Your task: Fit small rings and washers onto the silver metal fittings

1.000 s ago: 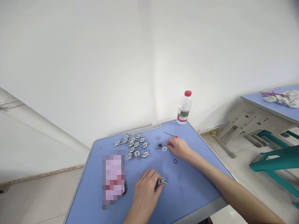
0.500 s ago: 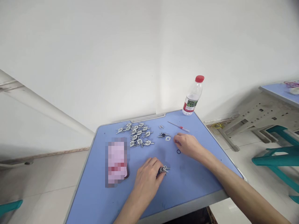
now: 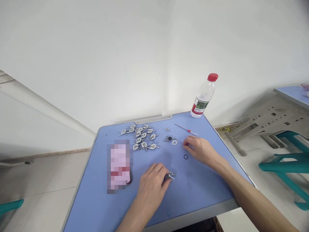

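on open desktop [image 3: 205,187] inside the near edge [image 3: 205,211], left hand [image 3: 154,183] around metal part [image 3: 171,176], right hand [image 3: 200,149], grip unclear

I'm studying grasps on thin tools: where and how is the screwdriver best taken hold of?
Probably by the handle, pinched across its width from above, coming in from the near right. The screwdriver lies flat, its thin shaft pointing left and away, so the thicker red-and-clear end faces the right hand. The bottle stands beyond it, so the near side looks easier.
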Tool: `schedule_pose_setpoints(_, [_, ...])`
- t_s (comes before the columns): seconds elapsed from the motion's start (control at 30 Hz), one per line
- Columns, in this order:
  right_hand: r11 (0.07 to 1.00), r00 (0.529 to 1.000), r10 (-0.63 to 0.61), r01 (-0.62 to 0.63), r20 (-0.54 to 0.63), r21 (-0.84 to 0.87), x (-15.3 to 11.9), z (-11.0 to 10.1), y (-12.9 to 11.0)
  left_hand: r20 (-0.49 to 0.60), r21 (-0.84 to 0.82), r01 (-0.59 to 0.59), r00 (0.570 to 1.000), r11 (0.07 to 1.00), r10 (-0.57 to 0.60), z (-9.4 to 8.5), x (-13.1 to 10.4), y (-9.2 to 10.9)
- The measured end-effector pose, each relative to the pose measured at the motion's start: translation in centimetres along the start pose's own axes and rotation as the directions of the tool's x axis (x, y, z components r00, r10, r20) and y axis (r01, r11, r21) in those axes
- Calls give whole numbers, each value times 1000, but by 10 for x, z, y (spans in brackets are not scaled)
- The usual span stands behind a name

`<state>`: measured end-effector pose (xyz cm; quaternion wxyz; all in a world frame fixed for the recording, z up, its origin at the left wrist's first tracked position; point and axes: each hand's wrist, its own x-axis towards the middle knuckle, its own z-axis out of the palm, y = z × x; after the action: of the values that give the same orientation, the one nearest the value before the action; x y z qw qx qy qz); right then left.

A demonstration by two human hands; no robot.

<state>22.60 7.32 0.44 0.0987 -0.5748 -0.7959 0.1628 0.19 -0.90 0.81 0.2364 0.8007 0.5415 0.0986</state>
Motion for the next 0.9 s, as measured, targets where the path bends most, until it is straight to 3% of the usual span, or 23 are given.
schedule_pose_setpoints(0.63, [977, 993, -6, 31, 121, -209, 2, 20, -7, -51, 0, -43, 998, 999, 42, 4, -1, -3])
schedule_pose_setpoints(0.7, [993, 994, -37, 47, 102, -107, -1, 18, -11, -46, 2, -41, 998, 999, 41, 4, 0, -3])
schedule_pose_setpoints(0.77, [990, 991, -78, 64, 111, 122, -6, 16, -18, -42, 2, -40, 998, 999, 40, 4, 0, -3])
schedule_pose_setpoints(0.9, [854, 943, -132, -48, 305, 518, -15, 13, -36, -56, 6, -52, 997, 999, 52, 3, -1, -2])
